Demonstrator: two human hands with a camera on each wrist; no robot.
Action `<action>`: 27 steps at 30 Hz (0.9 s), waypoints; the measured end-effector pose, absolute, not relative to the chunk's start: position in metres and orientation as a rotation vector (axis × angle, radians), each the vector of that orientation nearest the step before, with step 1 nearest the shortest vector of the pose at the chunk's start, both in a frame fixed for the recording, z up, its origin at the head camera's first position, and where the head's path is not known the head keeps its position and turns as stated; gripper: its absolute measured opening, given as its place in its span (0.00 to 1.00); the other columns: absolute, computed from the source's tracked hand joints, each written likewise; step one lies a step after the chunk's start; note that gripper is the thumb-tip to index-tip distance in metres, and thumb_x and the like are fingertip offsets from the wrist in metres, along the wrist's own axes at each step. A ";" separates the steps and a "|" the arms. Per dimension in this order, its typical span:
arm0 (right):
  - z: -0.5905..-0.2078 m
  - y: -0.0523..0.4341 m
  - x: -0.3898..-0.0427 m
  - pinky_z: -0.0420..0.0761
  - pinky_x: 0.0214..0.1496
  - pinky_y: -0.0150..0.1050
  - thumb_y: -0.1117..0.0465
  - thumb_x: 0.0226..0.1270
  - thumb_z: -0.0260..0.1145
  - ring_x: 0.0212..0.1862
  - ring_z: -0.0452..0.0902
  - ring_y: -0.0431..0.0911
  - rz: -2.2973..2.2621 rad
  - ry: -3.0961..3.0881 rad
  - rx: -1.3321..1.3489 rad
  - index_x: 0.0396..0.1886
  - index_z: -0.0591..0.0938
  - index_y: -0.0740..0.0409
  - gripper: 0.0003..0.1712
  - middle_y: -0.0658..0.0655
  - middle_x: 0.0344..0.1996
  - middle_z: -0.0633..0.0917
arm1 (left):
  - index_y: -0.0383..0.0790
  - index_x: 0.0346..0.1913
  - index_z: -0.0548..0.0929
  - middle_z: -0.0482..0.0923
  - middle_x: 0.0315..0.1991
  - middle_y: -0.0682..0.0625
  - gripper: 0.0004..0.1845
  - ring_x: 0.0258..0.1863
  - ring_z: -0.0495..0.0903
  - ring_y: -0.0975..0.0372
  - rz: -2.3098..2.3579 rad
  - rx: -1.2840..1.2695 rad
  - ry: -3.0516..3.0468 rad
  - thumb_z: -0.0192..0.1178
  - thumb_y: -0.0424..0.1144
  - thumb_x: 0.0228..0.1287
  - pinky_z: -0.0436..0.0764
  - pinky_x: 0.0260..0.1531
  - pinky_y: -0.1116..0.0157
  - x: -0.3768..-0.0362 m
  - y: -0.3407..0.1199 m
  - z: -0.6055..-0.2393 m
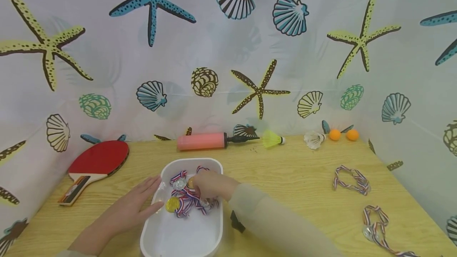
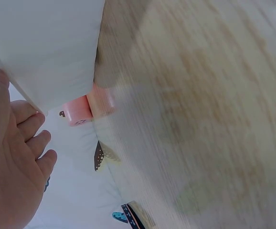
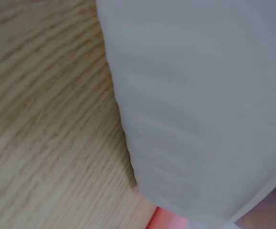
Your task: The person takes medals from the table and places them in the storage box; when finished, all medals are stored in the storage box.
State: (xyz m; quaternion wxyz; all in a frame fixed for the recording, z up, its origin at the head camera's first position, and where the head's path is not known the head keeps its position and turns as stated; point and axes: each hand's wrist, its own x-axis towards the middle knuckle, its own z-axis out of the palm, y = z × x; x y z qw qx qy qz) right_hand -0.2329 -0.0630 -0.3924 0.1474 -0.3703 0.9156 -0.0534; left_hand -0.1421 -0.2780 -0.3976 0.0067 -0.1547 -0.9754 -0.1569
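Table [image 1: 292, 177], wood. White tray [image 1: 185, 237] at its near edge, a heap of medals [image 1: 187, 199] in the tray's far half. My left hand [image 1: 137, 205] lies flat and relaxed against the tray's left wall, gripping nothing. My right hand [image 1: 210, 185] is inside, fingers curled into the medals' ribbons. 2 more medals lie well right of the tray.

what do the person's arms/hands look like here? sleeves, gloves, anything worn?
Both hands are bare: no gloves, rings or watch visible. The right hand comes out of a long, loose, pale beige sleeve that reaches the wrist. The left hand shows a bare wrist and forearm, with only a sliver of similar pale fabric at the bottom edge of the head view. No markings or cables show.
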 end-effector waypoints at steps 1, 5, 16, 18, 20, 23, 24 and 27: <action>-0.392 -0.063 -0.232 0.72 0.26 0.26 0.69 0.50 0.71 0.26 0.71 0.38 -0.156 2.632 -1.059 0.20 0.78 0.52 0.11 0.46 0.20 0.76 | 0.33 0.68 0.60 0.56 0.67 0.36 0.39 0.65 0.55 0.42 -0.493 -0.476 -3.059 0.52 0.58 0.63 0.62 0.55 0.41 -0.142 -0.278 -0.397; -0.391 -0.062 -0.229 0.73 0.22 0.27 0.69 0.53 0.70 0.24 0.72 0.38 -0.211 2.583 -0.984 0.22 0.77 0.53 0.10 0.48 0.21 0.76 | 0.34 0.68 0.59 0.55 0.67 0.36 0.40 0.65 0.53 0.42 -0.496 -0.445 -3.094 0.51 0.59 0.63 0.62 0.55 0.41 -0.143 -0.277 -0.397; -0.379 -0.054 -0.240 0.72 0.36 0.24 0.64 0.54 0.70 0.32 0.71 0.36 -0.283 2.554 -1.219 0.28 0.83 0.53 0.03 0.44 0.25 0.77 | 0.32 0.67 0.62 0.57 0.67 0.37 0.38 0.65 0.55 0.43 -0.487 -0.505 -3.026 0.50 0.59 0.64 0.62 0.56 0.43 -0.143 -0.277 -0.398; -0.370 -0.046 -0.243 0.71 0.38 0.24 0.64 0.56 0.69 0.33 0.70 0.36 -0.365 2.543 -1.303 0.31 0.83 0.54 0.03 0.44 0.26 0.78 | 0.32 0.67 0.62 0.57 0.67 0.36 0.39 0.65 0.55 0.42 -0.482 -0.511 -3.025 0.50 0.59 0.64 0.62 0.56 0.43 -0.143 -0.277 -0.398; -0.360 -0.036 -0.245 0.71 0.36 0.23 0.63 0.57 0.67 0.32 0.70 0.35 -0.457 2.528 -1.384 0.33 0.83 0.55 0.04 0.44 0.26 0.77 | 0.32 0.67 0.62 0.57 0.67 0.36 0.39 0.65 0.55 0.42 -0.477 -0.509 -3.032 0.50 0.59 0.64 0.62 0.56 0.43 -0.144 -0.277 -0.397; -0.339 -0.014 -0.243 0.72 0.33 0.26 0.62 0.61 0.65 0.30 0.70 0.37 -0.613 2.507 -1.394 0.36 0.82 0.55 0.05 0.44 0.25 0.77 | 0.32 0.67 0.61 0.57 0.66 0.36 0.39 0.65 0.55 0.42 -0.474 -0.502 -3.049 0.50 0.59 0.64 0.62 0.56 0.43 -0.144 -0.276 -0.397; -0.332 -0.007 -0.242 0.73 0.34 0.26 0.61 0.62 0.64 0.30 0.71 0.36 -0.665 2.506 -1.402 0.38 0.82 0.55 0.06 0.44 0.25 0.77 | 0.32 0.67 0.61 0.57 0.66 0.36 0.39 0.65 0.55 0.42 -0.476 -0.497 -3.057 0.50 0.59 0.64 0.62 0.56 0.42 -0.144 -0.275 -0.396; -0.312 0.019 -0.237 0.75 0.35 0.28 0.61 0.63 0.64 0.30 0.73 0.37 -0.844 2.507 -1.413 0.41 0.80 0.56 0.08 0.45 0.26 0.77 | 0.32 0.67 0.61 0.56 0.67 0.35 0.39 0.65 0.54 0.41 -0.482 -0.485 -3.074 0.50 0.59 0.63 0.62 0.56 0.42 -0.143 -0.274 -0.394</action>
